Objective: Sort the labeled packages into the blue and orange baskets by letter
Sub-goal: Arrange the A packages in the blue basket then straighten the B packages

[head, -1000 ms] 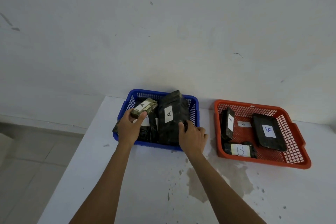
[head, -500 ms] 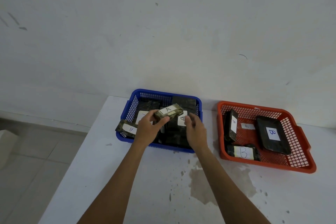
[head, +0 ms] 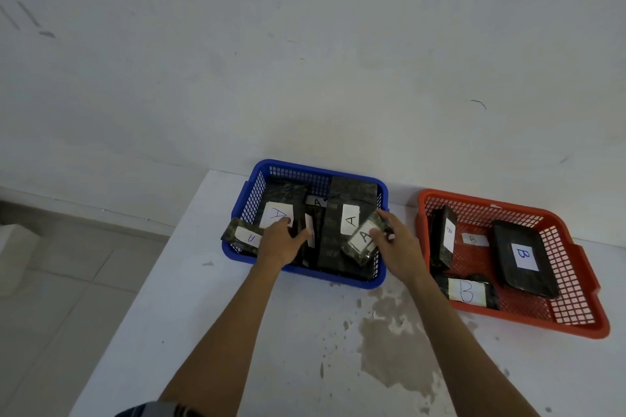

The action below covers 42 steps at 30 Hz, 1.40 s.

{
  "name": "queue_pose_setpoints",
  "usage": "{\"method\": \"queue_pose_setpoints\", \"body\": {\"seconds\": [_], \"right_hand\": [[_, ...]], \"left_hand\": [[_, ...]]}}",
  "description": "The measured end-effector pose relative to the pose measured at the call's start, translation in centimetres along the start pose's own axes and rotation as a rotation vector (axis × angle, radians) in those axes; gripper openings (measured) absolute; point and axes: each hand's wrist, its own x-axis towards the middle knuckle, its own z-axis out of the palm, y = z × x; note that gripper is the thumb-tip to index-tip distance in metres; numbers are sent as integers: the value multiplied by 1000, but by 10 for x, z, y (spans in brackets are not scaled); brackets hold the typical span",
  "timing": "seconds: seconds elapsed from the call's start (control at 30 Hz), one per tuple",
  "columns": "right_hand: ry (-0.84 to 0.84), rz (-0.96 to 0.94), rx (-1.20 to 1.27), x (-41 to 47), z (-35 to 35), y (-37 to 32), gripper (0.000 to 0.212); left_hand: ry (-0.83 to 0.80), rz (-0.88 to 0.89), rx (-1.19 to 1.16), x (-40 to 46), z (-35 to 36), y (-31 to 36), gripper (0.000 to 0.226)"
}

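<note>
The blue basket (head: 342, 278) holds several dark wrapped packages with white "A" labels; a long one (head: 338, 234) lies in its middle. My right hand (head: 398, 247) grips a small "A" package (head: 361, 241) over the basket's right front corner. My left hand (head: 283, 244) reaches into the left half, fingers spread on a big "A" package (head: 276, 213) and a dark upright one beside it. Another small "A" package (head: 242, 236) leans over the left rim. The orange basket (head: 515, 319) on the right holds "B" packages: one upright (head: 443, 240), one flat black (head: 523, 257), one at the front (head: 469, 291).
Both baskets stand on a white table (head: 237, 332) against a white wall. A worn, stained patch (head: 389, 349) lies on the table in front of the baskets. The table's left edge drops to a tiled floor (head: 67, 281).
The small "A" package passed from my left hand to my right and moved to the basket's right front. My left hand dropped onto the packages at the left.
</note>
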Motion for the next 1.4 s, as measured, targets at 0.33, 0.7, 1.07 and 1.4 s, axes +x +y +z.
{"method": "queue_pose_setpoints", "body": {"seconds": [0.33, 0.7, 1.07, 1.4], "right_hand": [[125, -91, -229, -6, 2, 0, 50], [156, -101, -311, -10, 19, -6, 53], [162, -78, -196, -14, 30, 9, 62], [164, -57, -195, -11, 34, 19, 74]], "left_hand": [[310, -39, -277, 5, -19, -11, 23], [448, 29, 401, 36, -47, -31, 45], [6, 521, 338, 88, 3, 11, 41], [-37, 591, 873, 122, 12, 11, 48]]}}
